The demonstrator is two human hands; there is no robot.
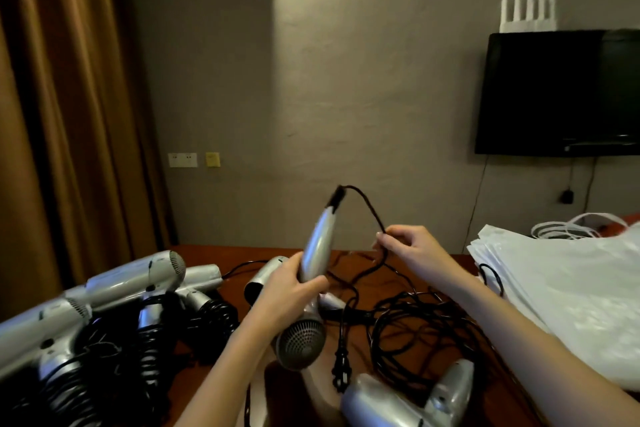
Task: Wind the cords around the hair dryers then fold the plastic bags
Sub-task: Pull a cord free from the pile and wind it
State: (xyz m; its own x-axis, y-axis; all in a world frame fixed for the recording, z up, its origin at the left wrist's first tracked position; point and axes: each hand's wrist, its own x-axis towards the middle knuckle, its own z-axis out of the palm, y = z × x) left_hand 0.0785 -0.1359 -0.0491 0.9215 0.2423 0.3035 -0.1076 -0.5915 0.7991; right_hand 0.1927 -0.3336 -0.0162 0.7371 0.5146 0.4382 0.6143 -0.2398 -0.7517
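My left hand (287,291) grips a silver hair dryer (317,250) by the lower handle, handle pointing up and the grilled rear end (300,345) toward me. Its black cord (363,204) arcs from the handle tip down to my right hand (407,246), which pinches it a little to the right. Below that the cord hangs to the brown table (360,253), its plug (341,369) dangling near the front. A stack of white plastic bags (568,291) lies at the right.
Several silver dryers with wound cords (145,291) are piled at the left. Another dryer (408,399) lies near the front, one more (266,274) behind my left hand, among tangled loose cords (415,333). A wall TV (561,90) hangs at the right, curtains (62,97) at the left.
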